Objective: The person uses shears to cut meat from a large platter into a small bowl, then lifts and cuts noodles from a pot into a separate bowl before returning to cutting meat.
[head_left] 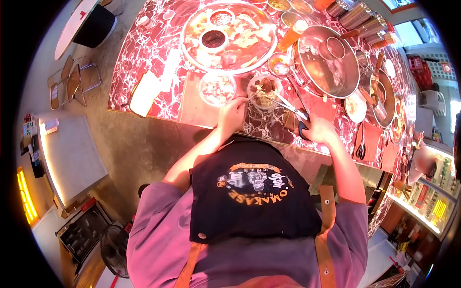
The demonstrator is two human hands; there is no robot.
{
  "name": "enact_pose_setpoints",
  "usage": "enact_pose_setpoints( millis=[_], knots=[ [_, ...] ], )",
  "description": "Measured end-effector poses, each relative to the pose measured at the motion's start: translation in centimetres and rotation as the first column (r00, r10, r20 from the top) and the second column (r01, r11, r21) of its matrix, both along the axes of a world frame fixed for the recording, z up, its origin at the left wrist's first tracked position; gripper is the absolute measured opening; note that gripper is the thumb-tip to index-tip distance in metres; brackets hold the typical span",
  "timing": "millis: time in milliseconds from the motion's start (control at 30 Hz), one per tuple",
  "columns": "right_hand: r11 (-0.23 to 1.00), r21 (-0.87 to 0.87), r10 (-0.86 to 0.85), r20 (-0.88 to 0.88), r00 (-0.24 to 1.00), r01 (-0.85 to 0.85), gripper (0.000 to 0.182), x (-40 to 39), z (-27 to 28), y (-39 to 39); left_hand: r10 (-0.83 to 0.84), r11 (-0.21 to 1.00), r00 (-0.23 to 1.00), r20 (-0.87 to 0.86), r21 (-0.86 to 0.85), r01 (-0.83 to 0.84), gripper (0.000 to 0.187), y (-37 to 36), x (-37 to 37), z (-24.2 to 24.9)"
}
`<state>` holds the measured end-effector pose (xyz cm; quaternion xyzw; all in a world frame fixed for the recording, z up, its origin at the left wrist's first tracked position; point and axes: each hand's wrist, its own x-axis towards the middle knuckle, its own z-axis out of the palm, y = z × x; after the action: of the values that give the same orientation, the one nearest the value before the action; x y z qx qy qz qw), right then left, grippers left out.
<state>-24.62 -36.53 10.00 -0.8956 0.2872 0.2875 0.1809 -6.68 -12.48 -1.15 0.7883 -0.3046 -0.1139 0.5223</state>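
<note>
My right hand [318, 128] grips a pair of scissors [293, 108] with dark handles. Their metal blades reach left into a small clear bowl [256, 102] at the table's front edge. In that bowl lie pale and dark brown food pieces [265, 91]. At the bowl's left rim is my left hand [232, 115], fingers closed; whether they pinch the rim or something thin at it cannot be made out. A second small bowl [218, 102] of whitish and pink chopped pieces stands just beyond my left hand.
A big round platter [188, 50] of food with two sauce bowls lies beyond. A large metal pot [354, 85] and a ladle [281, 66] stand right of centre. Another pair of scissors [361, 146] rests on the right. Stacked metal cups [357, 19] stand at the far right.
</note>
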Motion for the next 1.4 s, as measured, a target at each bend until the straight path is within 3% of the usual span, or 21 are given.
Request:
enact_pose_setpoints(
  millis=[67, 100, 167, 200, 233, 300, 400, 567, 667, 733, 800, 967, 1033, 1067, 1133, 1167, 1200, 1233, 1267, 1333, 1400],
  knots=[
    [0.998, 0.032, -0.045, -0.041, 0.998, 0.046, 0.082, 1.1, -0.3, 0.2, -0.027, 1.000, 0.999, 0.039, 0.012, 0.027, 0.017, -0.3, -0.5, -0.1],
    [0.998, 0.031, -0.055, -0.039, 0.998, 0.056, 0.082, 1.7, -0.4, 0.4, -0.043, 0.999, 0.996, 0.075, 0.026, 0.041, 0.017, -0.4, -0.7, 0.2],
    [0.998, -0.020, -0.056, -0.060, 0.997, 0.055, 0.079, 2.6, -0.6, 1.0, -0.078, 0.995, 0.987, 0.140, 0.078, 0.067, 0.018, -0.4, -0.8, 0.5],
    [0.999, -0.028, -0.047, 0.001, 0.999, 0.047, 0.064, 2.5, -0.9, 1.0, -0.075, 0.996, 0.986, 0.146, 0.064, 0.066, 0.018, -0.5, -0.7, 0.1],
    [0.998, -0.028, -0.047, 0.001, 0.999, 0.047, 0.064, 2.2, -1.3, 0.9, -0.069, 0.997, 0.986, 0.151, 0.050, 0.062, 0.018, -0.5, -0.5, -0.1],
    [0.997, -0.081, 0.005, 0.047, 0.999, -0.001, 0.041, 1.7, -2.0, 0.7, -0.065, 0.997, 0.987, 0.144, 0.042, 0.059, 0.018, -0.4, -0.3, 0.2],
    [0.993, -0.107, 0.051, 0.011, 0.999, -0.050, 0.027, 0.8, -1.3, 0.2, -0.071, 0.997, 0.990, 0.122, 0.050, 0.066, 0.018, 0.0, -0.2, 0.0],
    [0.996, -0.068, 0.062, -0.023, 0.998, -0.063, 0.022, -0.8, -0.5, 0.0, -0.081, 0.996, 0.990, 0.115, -0.021, 0.084, 0.015, 0.5, -0.3, -0.9],
    [0.996, -0.083, 0.026, -0.115, 0.993, -0.035, 0.036, -0.9, 0.6, 0.5, -0.060, 0.998, 0.997, 0.053, -0.001, 0.060, 0.014, 0.8, 0.2, -0.8],
    [0.995, -0.097, 0.018, -0.059, 0.998, -0.024, 0.040, -0.8, 0.1, 0.9, -0.070, 0.997, 0.997, -0.034, 0.037, 0.071, 0.015, 0.9, 0.2, -0.6],
    [0.996, -0.091, 0.004, -0.015, 1.000, -0.006, 0.046, -0.3, -0.2, 1.1, -0.084, 0.996, 0.996, -0.009, 0.027, 0.085, 0.015, 0.6, -0.1, -0.4],
    [0.999, -0.027, 0.024, -0.040, 0.999, -0.025, 0.035, 0.9, -1.0, 0.6, -0.129, 0.991, 0.991, 0.045, 0.053, 0.127, 0.015, 0.5, -0.8, 0.3],
    [0.990, -0.093, 0.095, -0.084, 0.992, -0.103, 0.029, 0.0, -1.1, -0.2, -0.071, 0.994, 0.982, -0.174, 0.070, 0.084, 0.015, 0.4, -0.6, -1.5],
    [0.990, -0.096, 0.094, -0.056, 0.994, -0.099, 0.035, -0.4, -0.7, -0.3, -0.067, 0.994, 0.982, -0.175, 0.070, 0.080, 0.015, 0.4, -0.5, -1.8],
    [0.988, -0.136, 0.069, -0.064, 0.996, -0.077, 0.040, -1.0, 0.5, 0.0, -0.095, 0.992, 0.807, -0.582, -0.120, 0.030, 0.019, 0.6, -0.1, -2.4],
    [0.983, -0.176, 0.039, -0.068, 0.997, -0.051, 0.045, -0.9, 1.4, 0.2, -0.091, 0.992, 0.809, -0.580, -0.121, 0.025, 0.019, 0.6, 0.0, -1.7],
    [0.986, -0.155, 0.044, -0.083, 0.996, -0.057, 0.060, -0.9, 1.9, 0.0, -0.051, 0.998, 0.881, -0.471, -0.050, 0.031, 0.018, 0.7, 0.1, -0.9],
    [0.986, -0.156, 0.049, -0.079, 0.996, -0.061, 0.060, -1.0, 1.9, 0.3, -0.018, 0.999, 0.936, -0.351, 0.021, 0.027, 0.018, 0.8, 0.2, -0.1],
    [0.991, -0.136, -0.008, -0.013, 1.000, 0.006, 0.065, -1.3, 1.8, 0.6, -0.011, 1.000, 0.937, -0.348, 0.020, 0.020, 0.018, 0.9, 0.2, 0.3],
    [0.993, -0.085, -0.072, 0.084, 0.994, 0.079, 0.077, -1.5, 0.8, 1.4, -0.073, 0.989, 0.997, 0.019, 0.131, 0.069, 0.017, 1.2, 0.0, 0.8],
    [0.995, -0.045, -0.088, 0.119, 0.989, 0.094, 0.076, -1.0, -0.3, 2.4, -0.089, 0.986, 0.990, 0.113, 0.147, 0.072, 0.016, 1.3, -0.6, 1.1]
  ],
)
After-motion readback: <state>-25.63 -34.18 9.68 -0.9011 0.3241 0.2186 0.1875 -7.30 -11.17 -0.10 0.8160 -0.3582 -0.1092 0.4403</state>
